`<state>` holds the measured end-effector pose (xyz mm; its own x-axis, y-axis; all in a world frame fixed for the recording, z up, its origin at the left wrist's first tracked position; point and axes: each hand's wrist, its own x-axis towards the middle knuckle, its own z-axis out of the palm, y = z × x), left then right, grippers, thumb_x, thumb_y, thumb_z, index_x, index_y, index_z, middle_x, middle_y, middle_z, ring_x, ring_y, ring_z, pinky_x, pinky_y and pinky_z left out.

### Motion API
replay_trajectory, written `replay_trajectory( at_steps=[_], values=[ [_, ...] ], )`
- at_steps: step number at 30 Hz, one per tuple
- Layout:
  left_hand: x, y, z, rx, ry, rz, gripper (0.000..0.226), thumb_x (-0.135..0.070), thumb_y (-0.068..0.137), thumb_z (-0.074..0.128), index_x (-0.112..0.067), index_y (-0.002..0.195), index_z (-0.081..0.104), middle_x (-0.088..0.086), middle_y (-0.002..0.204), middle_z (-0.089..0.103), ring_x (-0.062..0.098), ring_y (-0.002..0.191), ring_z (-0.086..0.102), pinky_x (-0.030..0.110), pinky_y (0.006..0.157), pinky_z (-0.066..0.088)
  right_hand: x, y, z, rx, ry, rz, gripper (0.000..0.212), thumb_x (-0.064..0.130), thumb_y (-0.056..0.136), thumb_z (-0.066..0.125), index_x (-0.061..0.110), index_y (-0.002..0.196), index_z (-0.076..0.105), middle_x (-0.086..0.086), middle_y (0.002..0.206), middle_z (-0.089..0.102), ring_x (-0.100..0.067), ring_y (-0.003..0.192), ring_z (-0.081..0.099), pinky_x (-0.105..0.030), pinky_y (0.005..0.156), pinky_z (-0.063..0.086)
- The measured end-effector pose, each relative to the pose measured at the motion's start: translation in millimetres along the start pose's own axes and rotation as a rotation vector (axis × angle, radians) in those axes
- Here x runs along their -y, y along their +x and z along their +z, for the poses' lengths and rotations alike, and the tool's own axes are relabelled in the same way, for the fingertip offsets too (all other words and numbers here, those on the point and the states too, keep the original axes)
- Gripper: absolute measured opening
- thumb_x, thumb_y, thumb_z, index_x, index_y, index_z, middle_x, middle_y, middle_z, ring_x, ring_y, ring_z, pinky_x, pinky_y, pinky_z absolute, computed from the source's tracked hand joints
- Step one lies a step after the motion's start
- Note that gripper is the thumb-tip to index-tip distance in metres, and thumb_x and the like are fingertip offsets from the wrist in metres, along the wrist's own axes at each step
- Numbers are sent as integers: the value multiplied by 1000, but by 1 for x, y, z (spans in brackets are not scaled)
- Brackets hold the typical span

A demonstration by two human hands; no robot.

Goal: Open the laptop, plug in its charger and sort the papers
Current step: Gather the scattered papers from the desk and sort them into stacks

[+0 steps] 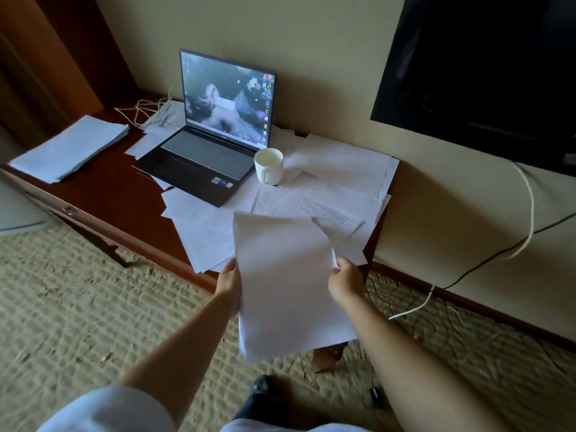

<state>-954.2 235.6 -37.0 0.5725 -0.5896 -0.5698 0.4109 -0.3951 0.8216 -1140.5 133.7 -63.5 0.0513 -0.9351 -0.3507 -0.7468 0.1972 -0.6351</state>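
Landmark: the open dark-grey laptop [205,151] with its lit screen stands on the dark wooden desk [103,182]; all places below are given from it.
Held sheets: you hold a thin sheaf of white paper sheets [286,282] in the air, in front of the laptop and just off the desk's front edge.
Left hand: your left hand [229,283] grips the sheaf's left edge, fingers hidden behind the paper.
Right hand: your right hand [344,280] pinches the right edge, thumb on top.
Loose papers: scattered white sheets [343,169] lie right of the laptop, in front of it, and partly under it.
Sorted stack: a neat pile of white paper [71,148] lies well left of the laptop.
Mug: a white ceramic mug [268,166] stands on the loose papers, just beside the laptop's right front corner.
Cable: a tangled white cord [146,112] lies behind the laptop's left side; whether it is plugged in cannot be told.
Handling: the sheets are light, limp and slippery against one another; hold both long edges, and mind the mug when you pull the papers beneath it.
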Motion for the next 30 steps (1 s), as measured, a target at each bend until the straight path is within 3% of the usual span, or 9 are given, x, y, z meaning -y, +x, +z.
replay_trajectory(
  at_steps=[7, 10, 13, 16, 20, 23, 25, 27, 30],
  values=[
    [-16, 39, -3, -61, 159, 31, 42, 5, 85, 32, -11, 113, 59, 18, 100, 63, 29, 80, 58, 40, 73, 53, 66, 2, -45, -497, -82, -48, 24, 16, 94, 44, 13, 107, 64, -17, 103, 67, -38, 97, 59, -34, 66, 38],
    [-25, 39, 1, -99, 165, 72, 51, 4, 90, 29, -20, 130, 49, 9, 112, 60, 27, 85, 56, 32, 70, 50, 127, -9, -57, -569, -38, -274, 24, 16, 92, 46, 12, 106, 65, -12, 102, 66, -33, 98, 57, -32, 64, 35],
    [-34, 38, 6, -81, 169, 128, 58, 0, 96, 27, -32, 143, 31, 7, 122, 54, 26, 88, 58, 35, 66, 51, 174, -34, -48, -372, -266, -548, 21, 12, 90, 45, 9, 100, 64, -10, 104, 61, -32, 96, 58, -31, 64, 35],
    [-40, 40, 5, -84, 253, 190, 62, -4, 98, 31, -34, 150, 15, 6, 138, 45, 28, 93, 57, 37, 70, 51, 184, -52, -18, -77, -432, -629, 24, 6, 90, 46, 3, 107, 63, -14, 112, 60, -34, 103, 59, -32, 75, 44],
    [-29, 50, -7, -50, 250, 155, 51, -1, 96, 38, -23, 141, 43, 12, 137, 50, 33, 99, 57, 42, 79, 50, 150, -47, 28, 164, -426, -543, 20, 6, 91, 46, 3, 99, 65, -17, 113, 62, -35, 108, 58, -35, 86, 47],
    [-20, 44, -15, 3, -43, -111, 24, -29, 92, 54, -14, 108, 64, 16, 107, 66, 30, 83, 61, 33, 63, 48, 119, -34, 55, 300, -335, -412, 33, 5, 85, 46, 17, 56, 39, -7, 69, 51, -28, 82, 53, -28, 69, 39],
    [-13, 48, -19, 39, -163, -207, 30, -41, 92, 52, -15, 101, 64, 20, 102, 66, 33, 83, 63, 36, 66, 49, 108, -26, 68, 344, -259, -329, 33, 5, 82, 47, 10, 54, 32, -9, 61, 45, -28, 73, 49, -25, 64, 33],
    [-9, 54, -23, 50, -237, -224, 35, -46, 95, 46, -18, 107, 63, 24, 113, 63, 35, 93, 63, 39, 73, 49, 106, -17, 78, 379, -183, -291, 31, 11, 84, 49, 7, 55, 40, -17, 72, 57, -32, 77, 56, -28, 64, 35],
    [-12, 58, -22, 92, -207, -204, 39, -45, 99, 38, -15, 103, 63, 20, 98, 67, 30, 80, 63, 35, 61, 50, 113, -9, 91, 482, 26, -186, 26, 19, 87, 50, 3, 74, 66, -15, 84, 69, -32, 86, 65, -34, 76, 53]
  ],
)
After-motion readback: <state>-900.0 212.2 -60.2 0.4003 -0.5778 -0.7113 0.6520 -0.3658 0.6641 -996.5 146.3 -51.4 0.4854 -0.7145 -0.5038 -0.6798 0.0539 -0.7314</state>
